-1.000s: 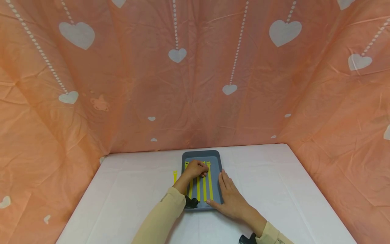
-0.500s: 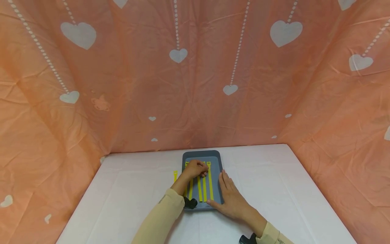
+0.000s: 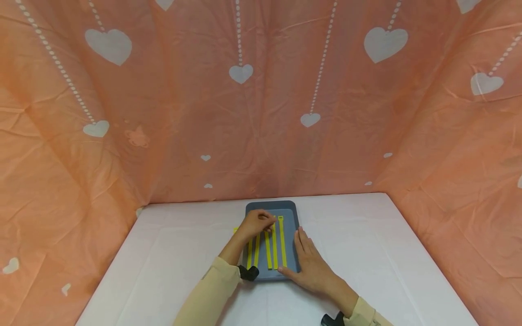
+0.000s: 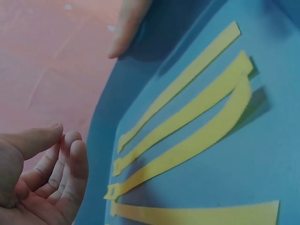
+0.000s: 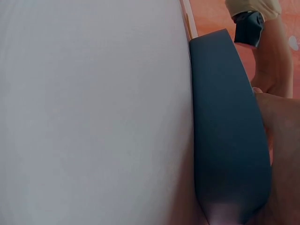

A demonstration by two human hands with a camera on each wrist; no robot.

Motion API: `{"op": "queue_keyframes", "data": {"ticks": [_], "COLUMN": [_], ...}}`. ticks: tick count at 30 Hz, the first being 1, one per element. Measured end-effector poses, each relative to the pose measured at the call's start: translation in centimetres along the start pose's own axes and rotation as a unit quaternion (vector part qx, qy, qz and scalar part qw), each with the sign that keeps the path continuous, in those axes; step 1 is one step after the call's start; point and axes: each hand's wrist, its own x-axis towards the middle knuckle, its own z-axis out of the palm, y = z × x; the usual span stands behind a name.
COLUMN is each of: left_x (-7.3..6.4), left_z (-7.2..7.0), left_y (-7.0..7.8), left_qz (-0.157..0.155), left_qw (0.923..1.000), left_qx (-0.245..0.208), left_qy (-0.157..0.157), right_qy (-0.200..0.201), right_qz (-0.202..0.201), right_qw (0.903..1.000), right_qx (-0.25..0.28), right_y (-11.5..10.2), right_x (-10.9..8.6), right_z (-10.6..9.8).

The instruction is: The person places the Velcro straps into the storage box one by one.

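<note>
My left hand (image 3: 257,222) hovers over the far part of a grey-blue tray (image 3: 269,204), thumb and fingers loosely curled. The left wrist view shows nothing between the left hand's fingertips (image 4: 57,129). Several yellow straps with slotted heads lie lengthwise in the tray. The rightmost strap (image 3: 283,244) is straight. Nearer the hand, one strap (image 4: 187,157) bows up at its tail and touches its neighbour (image 4: 187,117). My right hand (image 3: 311,269) rests against the tray's right side, fingers straight, thumb at the near right corner. The left hand hides some strap heads.
Another yellow strap (image 3: 235,229) lies on the white table (image 3: 183,244) left of the tray, mostly behind the left forearm. Black wrist devices (image 3: 249,273) are worn at both sleeves. An orange cloth with white hearts (image 3: 240,74) surrounds the table on the back and sides.
My left hand has drawn back slightly to the left, uncovering more of the tray's right part. The strap just right of that hand's wrist sits a little more slanted. My right hand keeps its place.
</note>
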Motion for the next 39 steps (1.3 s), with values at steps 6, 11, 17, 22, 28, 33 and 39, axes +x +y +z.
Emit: {"op": "queue_keyframes", "data": {"ticks": [6, 11, 17, 22, 28, 33, 39], "left_x": [-1.4, -2.3, -3.2, -4.1, -5.2, -5.9, -6.5], "left_z": [-1.3, -2.6, -4.0, -5.1, -6.1, -6.6, -7.1], "left_y": [0.4, 0.3, -0.5, -1.5, -2.5, -3.3, -4.1], "left_qz": [0.012, 0.011, 0.004, 0.001, -0.011, -0.023, -0.027], "left_qw": [0.9998, 0.9996, 0.9987, 0.9967, 0.9944, 0.9930, 0.9903], "left_qx": [0.017, 0.007, -0.013, -0.019, -0.009, 0.006, 0.026], "left_qy": [0.008, 0.024, 0.049, 0.079, 0.104, 0.116, 0.134], "right_qy": [-0.003, -0.003, -0.001, -0.006, -0.006, -0.008, -0.003], "right_qz": [0.001, 0.002, 0.005, 0.010, 0.009, 0.003, 0.004], "right_qw": [1.0000, 1.0000, 1.0000, 0.9999, 0.9999, 1.0000, 1.0000], "right_qx": [-0.004, -0.006, -0.004, 0.001, -0.003, 0.000, 0.003], "right_y": [0.1, 0.2, 0.0, -0.1, -0.1, -0.1, -0.2], "right_x": [0.1, 0.2, 0.2, 0.2, 0.2, 0.1, 0.1], "right_z": [0.2, 0.3, 0.1, 0.1, 0.2, 0.1, 0.2]}}
